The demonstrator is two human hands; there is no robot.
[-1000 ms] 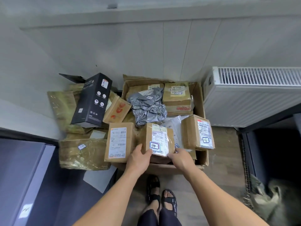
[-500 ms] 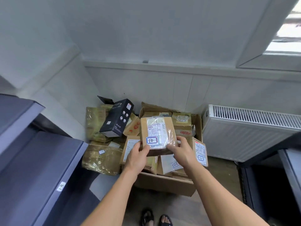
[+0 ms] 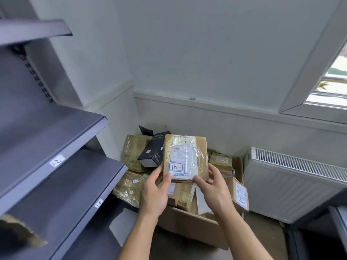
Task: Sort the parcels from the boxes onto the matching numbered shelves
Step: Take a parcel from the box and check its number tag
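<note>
I hold a small brown cardboard parcel (image 3: 185, 156) up in front of me, its white shipping label and a blue-framed handwritten number sticker facing me. My left hand (image 3: 154, 190) grips its lower left corner, thumb on the front. My right hand (image 3: 214, 190) grips its lower right edge. Below it stands an open cardboard box (image 3: 191, 224) on the floor, filled with several more parcels. A grey metal shelf unit (image 3: 56, 147) rises at the left, with paper number tags on two shelf edges, one (image 3: 57, 161) reading 2 and one (image 3: 99, 203) reading 3.
A black carton (image 3: 153, 152) leans on taped brown parcels (image 3: 129, 188) left of the box. A white radiator (image 3: 293, 184) stands at the right under a window (image 3: 330, 85). A brown parcel corner (image 3: 16, 231) lies on the lower shelf at far left.
Both hands lifted the parcel out of the box and raised it. My view tilted up and turned left, bringing the numbered shelves into sight.
</note>
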